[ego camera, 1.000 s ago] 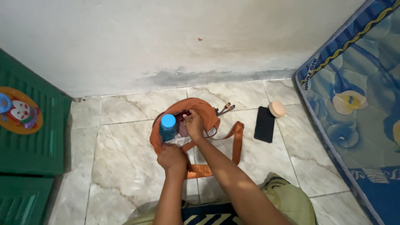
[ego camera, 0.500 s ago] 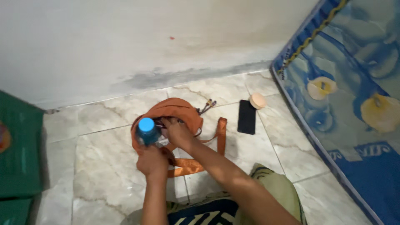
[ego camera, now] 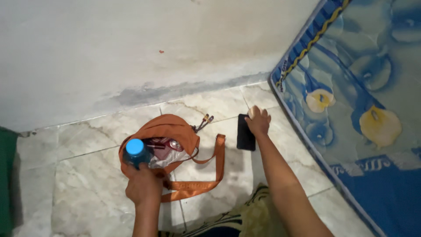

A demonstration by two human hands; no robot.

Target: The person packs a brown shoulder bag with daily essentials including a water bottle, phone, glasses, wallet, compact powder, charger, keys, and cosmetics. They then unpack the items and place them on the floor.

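1. While my patterned trouser leg (ego camera: 245,217) fills the near edge of the view, my left hand (ego camera: 144,188) sits just beyond it, fingers closed around the lower part of a clear bottle with a blue cap (ego camera: 136,152), which stands upright at the mouth of the orange bag (ego camera: 169,131).
2. That bottle looks like smooth, stiff plastic, likely slippery and weighty if full, so a full wrap around its body seems the surest hold.
3. Soft and floppy, the bag lies open on the tiled floor (ego camera: 87,184), its strap (ego camera: 206,175) looping toward me; the slack cloth and the small items inside crowd the bottle.
4. Farther out, my right hand (ego camera: 258,122) is cupped over a small pale round object (ego camera: 253,112); I cannot tell whether the fingers have closed on it.
5. Touching that hand lies a dark phone (ego camera: 245,132), flat on the tile.
6. Just right of it runs the edge of a blue flowered mattress (ego camera: 351,101), and the pale wall (ego camera: 131,52) stands beyond.
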